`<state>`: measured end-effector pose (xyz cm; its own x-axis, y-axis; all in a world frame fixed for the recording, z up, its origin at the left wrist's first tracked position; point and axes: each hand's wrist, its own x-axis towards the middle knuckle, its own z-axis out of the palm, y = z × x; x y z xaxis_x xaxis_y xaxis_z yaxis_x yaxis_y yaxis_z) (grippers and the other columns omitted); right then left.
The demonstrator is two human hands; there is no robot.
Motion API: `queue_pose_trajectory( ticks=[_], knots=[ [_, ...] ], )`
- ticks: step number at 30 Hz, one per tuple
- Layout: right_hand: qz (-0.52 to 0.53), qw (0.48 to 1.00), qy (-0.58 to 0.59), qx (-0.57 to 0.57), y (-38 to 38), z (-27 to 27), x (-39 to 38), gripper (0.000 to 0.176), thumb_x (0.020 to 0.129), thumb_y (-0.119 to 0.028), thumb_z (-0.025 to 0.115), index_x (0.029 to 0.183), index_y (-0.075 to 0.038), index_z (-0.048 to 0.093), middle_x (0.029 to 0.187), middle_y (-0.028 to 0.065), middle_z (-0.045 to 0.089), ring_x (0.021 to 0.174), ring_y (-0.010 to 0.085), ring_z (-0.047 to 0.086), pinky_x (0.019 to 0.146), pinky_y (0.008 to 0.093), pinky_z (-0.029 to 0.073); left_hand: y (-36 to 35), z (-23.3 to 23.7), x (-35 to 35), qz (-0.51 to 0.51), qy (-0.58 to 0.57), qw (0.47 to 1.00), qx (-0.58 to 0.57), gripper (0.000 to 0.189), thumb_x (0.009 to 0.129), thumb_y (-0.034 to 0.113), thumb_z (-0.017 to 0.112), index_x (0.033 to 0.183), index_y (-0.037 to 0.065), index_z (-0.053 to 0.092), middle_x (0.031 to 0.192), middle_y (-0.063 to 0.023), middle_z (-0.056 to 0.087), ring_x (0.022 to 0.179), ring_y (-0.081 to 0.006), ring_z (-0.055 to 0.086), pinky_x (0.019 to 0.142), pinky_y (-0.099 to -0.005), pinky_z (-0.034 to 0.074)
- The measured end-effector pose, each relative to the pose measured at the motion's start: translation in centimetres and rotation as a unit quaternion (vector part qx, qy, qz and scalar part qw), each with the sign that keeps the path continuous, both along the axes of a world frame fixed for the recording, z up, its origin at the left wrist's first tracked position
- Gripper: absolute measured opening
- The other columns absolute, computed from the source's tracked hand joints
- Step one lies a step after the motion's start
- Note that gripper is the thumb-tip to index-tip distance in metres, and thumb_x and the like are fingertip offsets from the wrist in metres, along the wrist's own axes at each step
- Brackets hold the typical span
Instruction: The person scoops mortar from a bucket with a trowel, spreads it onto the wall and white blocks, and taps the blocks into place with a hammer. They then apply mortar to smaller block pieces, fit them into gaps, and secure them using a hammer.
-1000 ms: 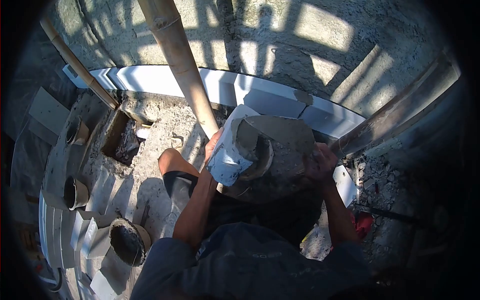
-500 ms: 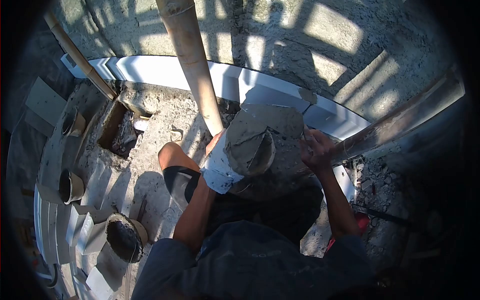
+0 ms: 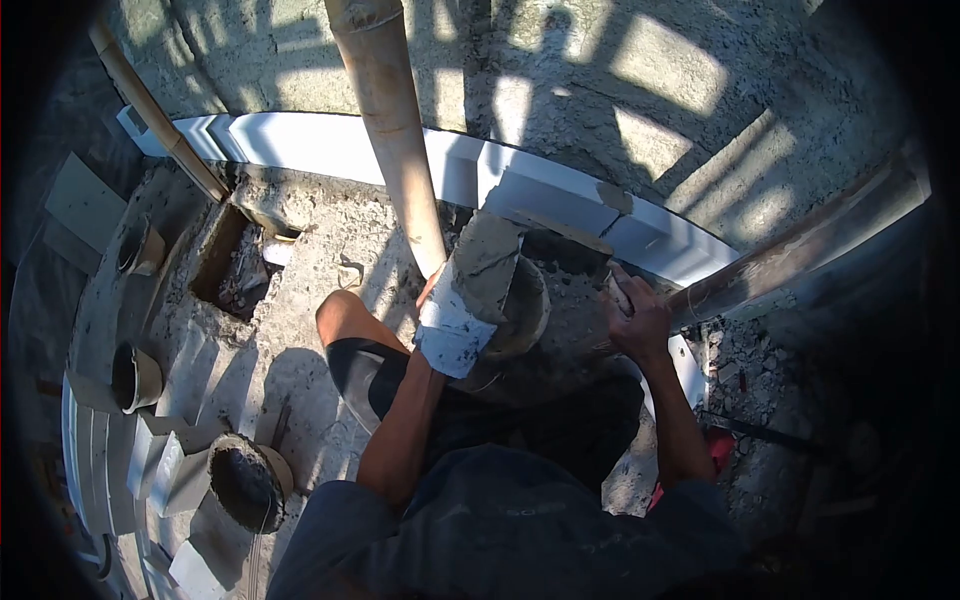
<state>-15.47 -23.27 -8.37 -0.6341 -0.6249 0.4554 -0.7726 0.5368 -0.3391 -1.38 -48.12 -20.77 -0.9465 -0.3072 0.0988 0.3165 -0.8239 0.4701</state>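
My left hand (image 3: 428,292) grips a white moulding piece (image 3: 455,335) with wet grey mortar spread over its upper face. The piece hides most of those fingers. My right hand (image 3: 640,318) is closed around the handle of a flat trowel (image 3: 565,250), whose blade is tilted and shows its dark side and a thin pale edge. Between the two hands stands a bucket (image 3: 540,310) of grey mortar, partly covered by the piece.
White moulding (image 3: 300,138) runs along the foot of the rough wall. Bamboo poles (image 3: 385,120) lean nearby. Left are several buckets (image 3: 280,475), white offcuts (image 3: 185,470) and a square pit (image 3: 235,265). Rubble (image 3: 765,370) lies right.
The trowel has tilted from lying flat over the bucket to nearly edge-on. The moulding piece has shifted slightly right and turned, its mortar now a narrower strip.
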Motion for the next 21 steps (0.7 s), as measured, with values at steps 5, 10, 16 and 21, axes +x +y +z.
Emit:
queue_pose_trajectory(
  ticks=[5,10,16,21],
  knots=[
    [0.040,0.995,-0.089,0.020,0.4,2.2,0.7,0.042,0.081,-0.022,0.068,0.120,-0.006,0.064,0.094,0.0150,0.068,0.085,0.0318,0.067,0.077,0.0406,0.052,-0.5,0.6,-1.5,-0.051,0.120,0.987,0.096,0.053,0.098,0.037,0.047,0.137,0.002,0.043,0.128,-0.0180,0.055,0.112,-0.0309,0.058,0.094,-0.0441,0.050],
    [0.075,0.972,-0.223,0.020,1.3,5.1,2.7,0.044,0.083,-0.019,0.071,0.118,0.006,0.061,0.086,0.0159,0.068,0.074,0.0169,0.063,0.071,0.0309,0.050,-0.4,2.9,-1.4,-0.009,0.030,0.994,0.108,0.049,0.098,0.035,0.047,0.133,0.000,0.047,0.117,-0.0186,0.062,0.101,-0.0300,0.065,0.085,-0.0433,0.055],
    [0.085,0.975,-0.200,0.034,2.9,6.3,3.4,0.046,0.082,-0.019,0.073,0.119,0.006,0.061,0.089,0.0177,0.068,0.078,0.0146,0.063,0.072,0.0299,0.051,-0.1,5.1,-1.9,-0.023,0.042,0.994,0.096,0.045,0.101,0.034,0.040,0.128,0.000,0.050,0.111,-0.0173,0.064,0.096,-0.0275,0.067,0.085,-0.0407,0.056],
    [0.097,0.989,-0.108,-0.004,4.1,3.8,3.4,0.044,0.080,-0.017,0.074,0.116,0.006,0.062,0.094,0.0196,0.069,0.083,0.0173,0.066,0.075,0.0301,0.051,-0.3,4.0,-2.7,-0.015,-0.002,0.993,0.113,0.048,0.098,0.037,0.047,0.129,0.001,0.049,0.110,-0.0167,0.063,0.095,-0.0280,0.066,0.081,-0.0403,0.056]
  ],
)
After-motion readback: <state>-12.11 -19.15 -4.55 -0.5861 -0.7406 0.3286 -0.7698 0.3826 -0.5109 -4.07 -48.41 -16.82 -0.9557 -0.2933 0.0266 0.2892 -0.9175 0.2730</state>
